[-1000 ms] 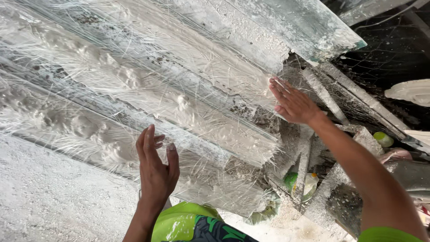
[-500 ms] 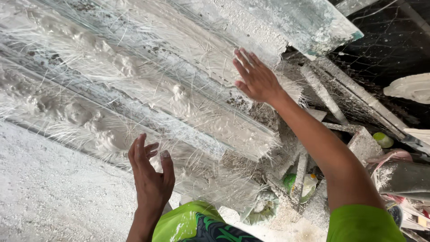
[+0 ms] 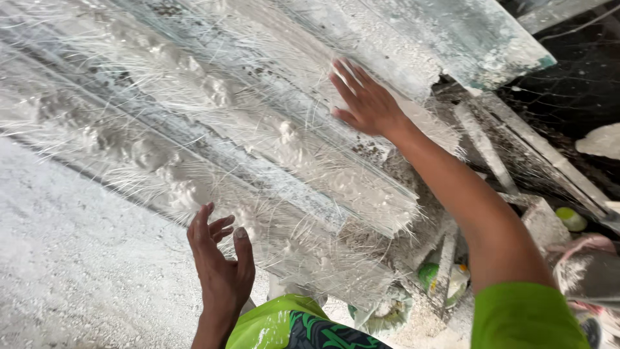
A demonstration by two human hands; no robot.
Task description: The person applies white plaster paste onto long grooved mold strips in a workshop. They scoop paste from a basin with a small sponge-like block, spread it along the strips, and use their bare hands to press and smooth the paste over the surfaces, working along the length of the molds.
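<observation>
both open hands: right hand (image 3: pixel 368 103) presses fibre-covered plaster moulding (image 3: pixel 271 142), left hand (image 3: pixel 223 271) hovers

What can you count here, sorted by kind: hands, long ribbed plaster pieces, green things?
Hands: 2, the right hand flat on the plaster, the left hand just off its lower edge.
Ribbed plaster moulding covered in white fibres: 1.
Bright green garment parts: 2, a sleeve and a knee.
Small green round object: 1.
Total: 6.
</observation>
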